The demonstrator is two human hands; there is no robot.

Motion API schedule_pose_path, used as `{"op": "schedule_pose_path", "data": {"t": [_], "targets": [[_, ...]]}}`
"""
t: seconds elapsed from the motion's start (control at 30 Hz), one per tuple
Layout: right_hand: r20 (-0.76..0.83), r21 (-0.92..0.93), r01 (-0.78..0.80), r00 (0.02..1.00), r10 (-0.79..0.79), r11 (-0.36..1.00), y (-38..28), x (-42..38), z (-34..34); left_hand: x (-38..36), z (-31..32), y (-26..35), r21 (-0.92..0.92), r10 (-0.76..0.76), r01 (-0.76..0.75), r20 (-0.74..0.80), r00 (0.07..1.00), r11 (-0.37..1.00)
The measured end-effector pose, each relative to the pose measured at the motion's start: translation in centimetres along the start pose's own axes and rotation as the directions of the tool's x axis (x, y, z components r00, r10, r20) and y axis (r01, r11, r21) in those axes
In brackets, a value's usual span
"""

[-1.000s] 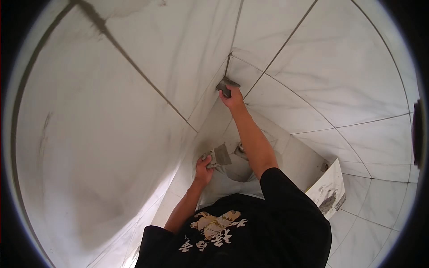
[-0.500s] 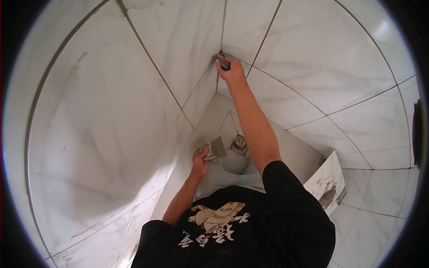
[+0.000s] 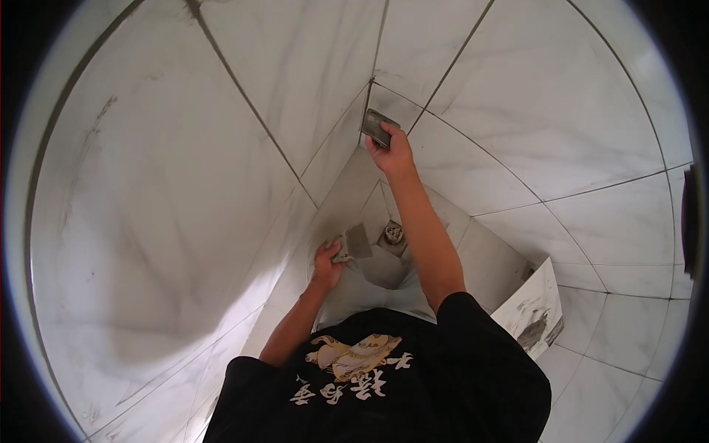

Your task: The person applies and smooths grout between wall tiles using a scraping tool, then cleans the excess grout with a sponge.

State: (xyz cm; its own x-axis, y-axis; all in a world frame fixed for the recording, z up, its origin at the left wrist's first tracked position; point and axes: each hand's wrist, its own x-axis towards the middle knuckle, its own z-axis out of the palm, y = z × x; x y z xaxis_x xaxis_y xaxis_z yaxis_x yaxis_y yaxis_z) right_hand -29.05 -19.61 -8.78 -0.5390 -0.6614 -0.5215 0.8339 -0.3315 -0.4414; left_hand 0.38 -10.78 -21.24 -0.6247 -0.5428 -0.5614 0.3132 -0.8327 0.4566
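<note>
My right hand (image 3: 393,151) is closed on a dark flat scraper (image 3: 378,127) by the wall corner, just beneath a grout joint (image 3: 372,80). Its arm reaches up over the floor. Lower down, my left hand (image 3: 326,264) grips a grey scraper (image 3: 359,241) that has a wide, flat blade and smears on it. That blade lies left of a round drain fitting (image 3: 394,233) set in a square opening in the floor. Whether either blade touches a surface is hard to tell.
White marbled tiles (image 3: 546,88) with dark joints cover the walls. At the right, a loose-looking tile piece (image 3: 533,310) with grey mortar smears stands tilted near my elbow. A dark object (image 3: 690,221) shows at the far right edge.
My right hand has moved down along the corner, and its scraper now shows its flat face. The left hand stays nearly in place with its scraper. The view has shifted slightly.
</note>
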Motion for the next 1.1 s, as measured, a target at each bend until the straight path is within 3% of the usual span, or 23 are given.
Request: {"op": "schedule_pose_path", "data": {"t": [0.17,0.37,0.43,0.47,0.53,0.57,0.6,0.63,0.67,0.7,0.77,0.8,0.87,0.9,1.0,1.03,1.1], "targets": [[-0.033,-0.011,0.036,0.999,-0.037,0.999,-0.4,2.2,2.1,0.2,-1.1,-0.4,-0.004,0.015,-0.015,0.022,1.000,1.000],[-0.017,0.154,-0.011,1.000,0.014,0.988,-3.3,5.1,5.9,0.0,-1.0,0.0,-0.019,0.004,-0.003,0.051,0.999,1.000],[0.228,-0.161,0.147,0.968,-0.109,0.976,-4.0,4.6,6.4,-0.4,-0.8,-0.1,-0.029,-0.012,0.014,0.054,0.998,0.999],[-0.048,0.282,-0.036,0.997,0.052,0.959,-4.8,3.2,8.6,-0.7,-0.6,0.1,0.002,0.014,-0.014,0.045,0.999,1.000],[-0.066,0.298,-0.017,0.997,0.038,0.954,-5.2,2.3,9.9,-1.0,-0.9,-0.1,0.034,0.025,-0.026,0.023,0.999,0.999],[-0.069,0.311,0.006,0.997,0.016,0.950,-5.4,2.2,10.3,-1.0,-1.0,-0.3,0.362,0.212,-0.217,0.053,0.976,0.906],[-0.082,0.311,0.002,0.996,0.025,0.951,-5.5,1.1,10.6,-1.0,-1.3,-0.6,0.640,0.365,-0.366,0.141,0.920,0.676],[0.016,0.302,0.018,1.000,-0.024,0.953,-5.7,-0.3,10.7,-0.8,-1.4,-0.5,0.643,0.355,-0.350,0.128,0.926,0.681],[0.120,0.293,0.035,0.990,-0.073,0.955,-5.9,-1.4,10.6,-0.1,-1.3,-0.2,0.374,0.195,-0.198,0.047,0.980,0.906],[0.108,0.294,0.031,0.992,-0.065,0.955,-5.9,-2.7,9.8,0.0,-1.5,-0.2,0.054,0.010,-0.011,0.020,1.000,0.998],[0.418,0.182,0.107,0.891,-0.176,0.977,-6.0,-5.1,8.1,0.4,-1.9,-0.4,0.029,0.001,-0.002,0.030,1.000,1.000],[0.413,0.186,0.105,0.894,-0.175,0.977,-5.5,-5.7,6.5,0.7,-2.1,-0.5,0.009,-0.008,0.007,0.048,0.999,1.000],[0.287,-0.112,0.141,0.952,-0.104,0.984,-3.8,-5.1,1.5,0.6,-2.1,-0.4,0.014,-0.017,0.017,0.028,0.999,1.000],[0.210,-0.140,0.066,0.977,-0.035,0.988,-2.5,-3.4,-1.8,0.6,-2.0,-0.4,0.011,-0.019,0.018,0.011,1.000,1.000],[-0.037,-0.100,-0.102,0.994,0.099,0.990,2.6,2.2,-10.7,0.7,-1.9,-0.5,0.007,-0.011,0.011,-0.009,1.000,1.000],[-0.048,-0.078,-0.102,0.994,0.098,0.992,4.1,3.8,-12.6,0.8,-2.2,-0.7,0.026,-0.024,0.024,-0.014,1.000,0.999],[-0.216,-0.009,-0.118,0.970,0.113,0.993,6.4,6.8,-14.5,1.2,-2.6,-0.7,-0.069,-0.078,0.074,-0.053,0.996,0.995]]}}
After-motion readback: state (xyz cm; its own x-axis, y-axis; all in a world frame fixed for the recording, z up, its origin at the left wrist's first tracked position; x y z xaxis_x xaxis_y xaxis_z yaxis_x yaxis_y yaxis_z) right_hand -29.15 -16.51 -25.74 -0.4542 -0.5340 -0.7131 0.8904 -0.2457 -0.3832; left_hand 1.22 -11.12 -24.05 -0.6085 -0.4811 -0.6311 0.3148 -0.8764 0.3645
